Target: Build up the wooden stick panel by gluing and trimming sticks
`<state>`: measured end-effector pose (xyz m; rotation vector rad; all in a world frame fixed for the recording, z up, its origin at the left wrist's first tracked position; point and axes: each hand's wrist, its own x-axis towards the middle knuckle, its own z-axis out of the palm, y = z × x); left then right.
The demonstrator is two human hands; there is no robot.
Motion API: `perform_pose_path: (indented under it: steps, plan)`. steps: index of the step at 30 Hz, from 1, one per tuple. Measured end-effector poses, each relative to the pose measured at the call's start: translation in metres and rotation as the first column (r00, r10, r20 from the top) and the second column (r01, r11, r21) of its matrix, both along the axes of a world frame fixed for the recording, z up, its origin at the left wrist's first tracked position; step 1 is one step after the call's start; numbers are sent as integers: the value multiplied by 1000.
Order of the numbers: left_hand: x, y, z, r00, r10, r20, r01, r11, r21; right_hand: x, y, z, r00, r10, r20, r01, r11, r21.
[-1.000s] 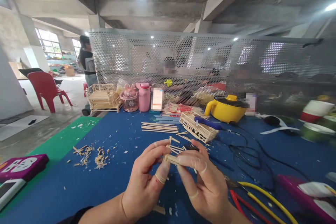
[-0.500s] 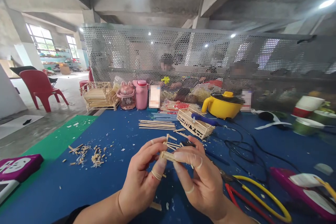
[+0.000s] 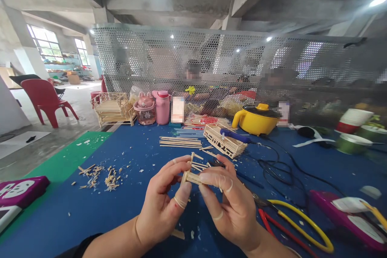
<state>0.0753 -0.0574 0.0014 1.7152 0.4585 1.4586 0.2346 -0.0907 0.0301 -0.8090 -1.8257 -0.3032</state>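
Both my hands hold one small frame of thin wooden sticks [image 3: 191,176] above the blue table [image 3: 121,209]. My left hand [image 3: 165,205] pinches its left end between thumb and fingers. My right hand [image 3: 231,205] grips its right side, fingers curled over it. Thin bands wrap several fingers. A few loose short sticks [image 3: 199,165] lie just beyond the frame.
Further back lie long sticks [image 3: 180,142], a finished stick structure [image 3: 223,144] with a blue tool on it, a yellow pot [image 3: 256,120], pink bottles [image 3: 162,107] and a stick model [image 3: 113,109]. Wood scraps [image 3: 102,177] lie left; yellow and red pliers [image 3: 290,225] and black cables right. People sit behind the mesh screen [image 3: 211,60].
The hands and frame have shifted slightly left and up in view; the frame's left end is tilted more upright. A standing person at left is no longer seen.
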Motion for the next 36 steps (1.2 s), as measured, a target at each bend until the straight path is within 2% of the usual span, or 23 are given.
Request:
perform_pose_path:
  steps: [10, 36]
  plan:
    - [2, 0, -1, 999, 44, -12, -43, 999, 6, 0, 1, 0, 1000, 9, 1, -9, 1000, -2]
    - [1, 2, -3, 996, 69, -60, -66, 997, 45, 1, 1, -4, 1000, 25, -8, -25, 1000, -1]
